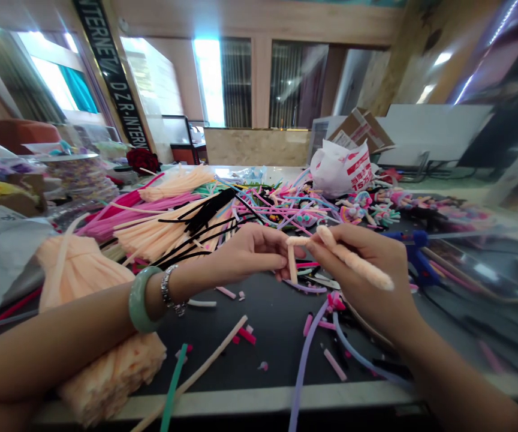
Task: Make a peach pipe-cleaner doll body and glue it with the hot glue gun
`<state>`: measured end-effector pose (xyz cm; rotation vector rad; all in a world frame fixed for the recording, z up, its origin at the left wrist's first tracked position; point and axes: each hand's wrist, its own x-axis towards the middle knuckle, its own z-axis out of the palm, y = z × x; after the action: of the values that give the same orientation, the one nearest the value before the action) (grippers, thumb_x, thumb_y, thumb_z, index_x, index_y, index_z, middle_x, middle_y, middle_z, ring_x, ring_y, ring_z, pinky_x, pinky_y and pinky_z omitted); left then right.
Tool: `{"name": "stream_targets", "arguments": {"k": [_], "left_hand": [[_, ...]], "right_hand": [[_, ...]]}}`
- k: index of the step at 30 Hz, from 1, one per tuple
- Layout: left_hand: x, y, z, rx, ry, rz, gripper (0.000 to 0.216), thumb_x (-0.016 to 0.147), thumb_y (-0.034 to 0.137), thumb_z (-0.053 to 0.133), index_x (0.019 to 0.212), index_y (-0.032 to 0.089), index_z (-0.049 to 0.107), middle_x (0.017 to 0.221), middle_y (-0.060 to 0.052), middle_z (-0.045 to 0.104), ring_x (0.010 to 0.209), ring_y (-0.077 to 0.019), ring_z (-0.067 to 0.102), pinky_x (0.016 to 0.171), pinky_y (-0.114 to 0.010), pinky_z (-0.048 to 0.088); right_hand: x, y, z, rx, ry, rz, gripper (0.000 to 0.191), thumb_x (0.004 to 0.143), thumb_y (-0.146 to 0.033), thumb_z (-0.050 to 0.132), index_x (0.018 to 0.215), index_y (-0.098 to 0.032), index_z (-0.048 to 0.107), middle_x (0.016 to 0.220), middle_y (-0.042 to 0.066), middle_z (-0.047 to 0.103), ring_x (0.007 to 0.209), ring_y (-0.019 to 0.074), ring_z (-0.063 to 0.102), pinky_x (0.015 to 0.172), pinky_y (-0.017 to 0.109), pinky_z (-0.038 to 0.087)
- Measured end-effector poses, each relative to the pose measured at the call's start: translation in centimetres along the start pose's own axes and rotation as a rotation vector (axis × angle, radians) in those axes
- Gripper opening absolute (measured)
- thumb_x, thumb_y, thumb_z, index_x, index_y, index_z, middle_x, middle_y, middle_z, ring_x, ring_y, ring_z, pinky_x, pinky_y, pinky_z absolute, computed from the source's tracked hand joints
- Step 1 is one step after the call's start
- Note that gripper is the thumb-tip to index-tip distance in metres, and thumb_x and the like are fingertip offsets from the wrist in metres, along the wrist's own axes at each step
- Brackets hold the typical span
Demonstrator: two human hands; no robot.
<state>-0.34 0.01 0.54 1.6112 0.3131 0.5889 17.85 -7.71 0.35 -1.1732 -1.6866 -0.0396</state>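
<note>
Between both hands, above the dark table, is a peach pipe cleaner [362,264] that is bent and twisted. My right hand [376,270] pinches it between thumb and fingers, and one thick fuzzy length lies across the back of that hand. My left hand [263,249] has its fingers closed at the pipe cleaner's other end, where a short piece hangs down. A green bangle and a metal bracelet circle my left wrist. Under my left forearm lies a thick bundle of peach pipe cleaners [115,378].
Piles of pink, peach and black pipe cleaners [160,234] cover the table's back left. A blue glue gun [418,258] lies at right, and a white plastic bag [340,168] stands behind. Cut scraps [334,365] and loose stems [306,366] lie near the front edge.
</note>
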Motion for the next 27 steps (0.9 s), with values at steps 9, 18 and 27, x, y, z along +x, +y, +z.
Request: {"name": "stream_targets", "arguments": {"k": [9,18,27], "left_hand": [[-0.2,0.4,0.6,0.348,0.101,0.124,0.007,0.075,0.011,0.065,0.081,0.009,0.066,0.066,-0.002,0.068,0.054,-0.0079,0.063,0.054,-0.016,0.052],[-0.3,0.0,-0.1,0.673,0.157,0.261,0.015,0.082,0.018,0.057,0.080,0.011,0.070,0.072,-0.007,0.073,0.069,-0.0145,0.068,0.065,-0.021,0.053],[-0.4,-0.5,-0.6,1.014,0.259,0.618,0.013,0.080,0.019,0.063,0.087,0.015,0.072,0.074,-0.005,0.074,0.066,-0.0118,0.066,0.065,-0.019,0.050]], "right_hand": [[0.1,-0.3,-0.1,-0.001,-0.043,-0.015,0.013,0.080,-0.028,0.064,0.071,-0.019,0.066,0.057,-0.002,0.056,0.051,0.0100,0.046,0.050,0.023,0.035],[-0.2,-0.5,0.1,0.020,-0.080,0.004,0.012,0.082,-0.029,0.062,0.075,-0.020,0.066,0.059,-0.002,0.057,0.053,0.0105,0.048,0.049,0.023,0.035],[-0.1,-0.5,0.1,0.041,-0.098,0.011,0.012,0.082,-0.028,0.063,0.073,-0.020,0.065,0.057,-0.002,0.055,0.052,0.0100,0.047,0.048,0.023,0.033]]}}
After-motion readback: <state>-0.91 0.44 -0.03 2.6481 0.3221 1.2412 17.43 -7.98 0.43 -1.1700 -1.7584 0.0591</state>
